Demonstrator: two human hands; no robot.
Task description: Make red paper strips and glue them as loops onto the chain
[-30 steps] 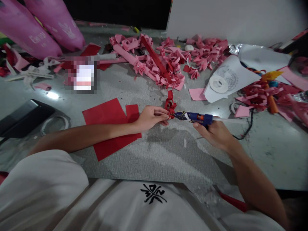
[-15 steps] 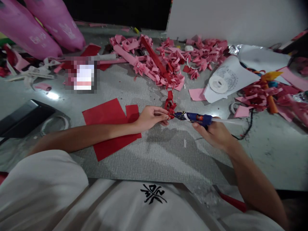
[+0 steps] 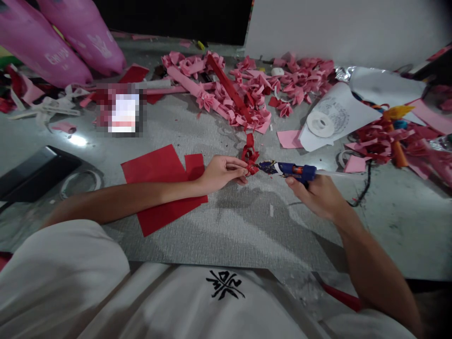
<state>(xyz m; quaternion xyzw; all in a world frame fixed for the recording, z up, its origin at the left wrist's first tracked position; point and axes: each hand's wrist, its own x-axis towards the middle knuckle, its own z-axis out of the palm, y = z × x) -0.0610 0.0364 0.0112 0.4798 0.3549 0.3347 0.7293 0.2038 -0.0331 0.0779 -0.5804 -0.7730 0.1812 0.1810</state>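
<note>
Near the middle of the table, my left hand (image 3: 225, 172) pinches a small folded red paper piece (image 3: 252, 168) between its fingertips. A curled red paper strip (image 3: 250, 149) stands just beyond the fingers. My right hand (image 3: 319, 194) is wrapped round a dark blue glue gun (image 3: 294, 170), whose nozzle points left, close to the red piece. A clear glue stick (image 3: 341, 174) sticks out of the gun's back. Flat red paper sheets (image 3: 153, 165) lie partly under my left forearm.
Pink paper flowers and strips (image 3: 247, 87) are heaped at the back. Further right are a white tape roll (image 3: 320, 124) on paper and more pink pieces (image 3: 379, 141). At left lie a dark device (image 3: 38, 172), a tape ring (image 3: 80, 183) and pink bottles (image 3: 60, 52).
My right hand has drawn the glue gun slightly to the right, so its nozzle is further from my left fingertips. My left hand has stayed in place with the red paper.
</note>
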